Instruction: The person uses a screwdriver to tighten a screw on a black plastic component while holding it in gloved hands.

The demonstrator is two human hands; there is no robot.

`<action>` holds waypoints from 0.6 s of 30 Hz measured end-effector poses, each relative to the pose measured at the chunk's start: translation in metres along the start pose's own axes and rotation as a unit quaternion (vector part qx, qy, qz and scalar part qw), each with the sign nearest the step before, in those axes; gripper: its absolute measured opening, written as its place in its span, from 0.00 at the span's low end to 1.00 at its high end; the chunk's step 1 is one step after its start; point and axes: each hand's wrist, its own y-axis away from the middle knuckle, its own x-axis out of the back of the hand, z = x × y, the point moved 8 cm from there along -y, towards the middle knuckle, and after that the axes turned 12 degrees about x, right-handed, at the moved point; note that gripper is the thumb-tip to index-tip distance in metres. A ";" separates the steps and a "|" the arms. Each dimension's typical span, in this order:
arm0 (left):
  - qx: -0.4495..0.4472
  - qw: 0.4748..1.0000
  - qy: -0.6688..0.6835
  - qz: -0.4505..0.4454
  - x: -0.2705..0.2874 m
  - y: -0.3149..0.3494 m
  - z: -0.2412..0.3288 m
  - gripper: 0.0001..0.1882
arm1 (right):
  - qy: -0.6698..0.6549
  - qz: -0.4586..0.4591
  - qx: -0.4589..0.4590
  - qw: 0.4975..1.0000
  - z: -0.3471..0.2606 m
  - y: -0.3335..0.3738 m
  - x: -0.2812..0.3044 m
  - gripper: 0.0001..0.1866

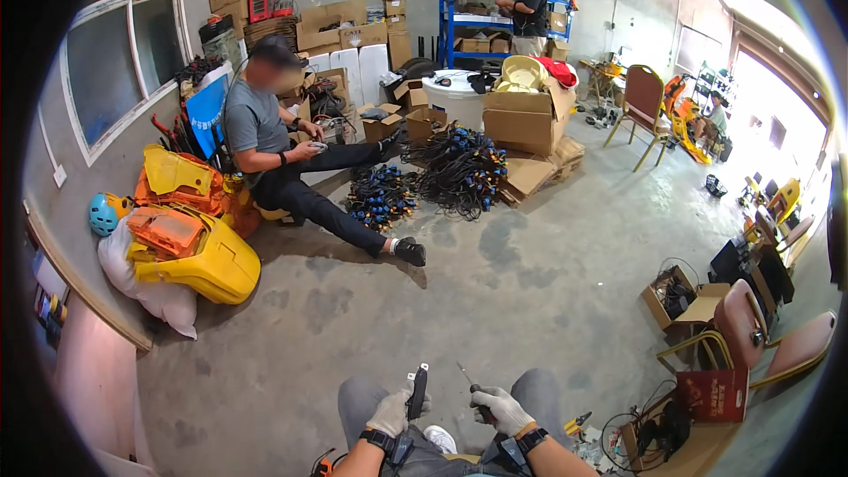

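My left hand (389, 412), in a pale work glove, is closed around a long black part (418, 393) with small metal tabs at its upper end. The part stands nearly upright over my lap. Across from it, my gloved right hand (507, 410) grips a screwdriver (465, 376) by its dark handle. The thin metal shaft points up and to the left, and its tip is apart from the black part. Both hands hover between my knees, with a white shoe (439, 439) below them. What kind of part the left hand holds is too small to tell.
A person (265, 124) sits at left by yellow plastic shells (208, 256). Bundled black cables (464, 168) lie on the concrete floor ahead, beside stacked cartons (526, 119). At my right are pliers (579, 422), an open box (698, 446) and brown chairs (740, 322). Another person (530, 9) stands by blue shelves (448, 9).
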 end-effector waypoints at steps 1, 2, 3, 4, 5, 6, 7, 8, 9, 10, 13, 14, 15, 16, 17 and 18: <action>-0.002 1.000 0.002 0.003 0.000 0.001 0.000 0.31 | -0.014 0.011 -0.003 1.000 -0.009 0.006 -0.005 0.20; -0.002 1.000 0.012 0.003 0.000 0.001 0.000 0.27 | -0.027 0.022 -0.005 0.999 -0.013 0.009 -0.008 0.20; -0.001 1.000 0.020 0.001 0.000 0.001 0.000 0.25 | -0.039 0.026 -0.005 0.999 -0.017 0.010 -0.007 0.21; -0.003 1.000 0.020 0.003 -0.001 0.001 0.001 0.25 | -0.040 0.024 -0.004 0.999 -0.021 0.013 -0.008 0.21; 0.004 0.999 0.041 0.004 0.000 0.002 0.002 0.25 | -0.045 0.028 0.004 0.999 -0.026 0.017 -0.008 0.22; 0.010 0.998 0.064 0.006 0.000 0.004 0.000 0.26 | -0.048 0.030 0.009 0.998 -0.032 0.021 -0.008 0.23; 0.009 0.998 0.065 0.009 0.002 0.004 -0.001 0.26 | -0.044 0.023 0.011 0.999 -0.028 0.019 -0.004 0.26; 0.004 0.999 0.048 0.005 0.004 0.003 -0.002 0.25 | -0.043 0.019 0.010 0.999 -0.029 0.020 -0.005 0.26; 0.001 1.000 0.030 -0.002 0.001 0.002 -0.001 0.24 | -0.043 0.020 0.019 0.999 -0.033 0.021 -0.005 0.25; -0.001 1.000 0.030 -0.002 0.000 0.002 0.000 0.24 | -0.044 0.021 0.028 0.998 -0.037 0.022 -0.005 0.25; -0.009 1.000 0.012 0.012 0.003 0.003 -0.002 0.23 | -0.027 0.009 0.046 0.999 -0.050 0.029 -0.011 0.26; -0.004 1.000 0.011 0.001 0.008 -0.003 -0.008 0.23 | -0.027 0.007 0.045 0.999 -0.050 0.030 -0.010 0.26; 0.001 1.000 0.010 -0.013 0.006 -0.004 -0.007 0.23 | -0.034 -0.010 0.040 0.999 -0.050 0.029 -0.009 0.26; 0.000 1.000 0.009 -0.013 0.005 -0.004 -0.006 0.23 | -0.041 -0.027 0.035 0.998 -0.050 0.029 -0.011 0.25; 0.002 1.000 0.026 -0.011 0.005 -0.003 -0.008 0.23 | -0.042 -0.028 0.036 0.998 -0.050 0.029 -0.012 0.25; 0.004 0.999 0.044 -0.009 0.003 -0.002 -0.008 0.24 | -0.053 -0.033 0.030 0.998 -0.050 0.031 -0.014 0.25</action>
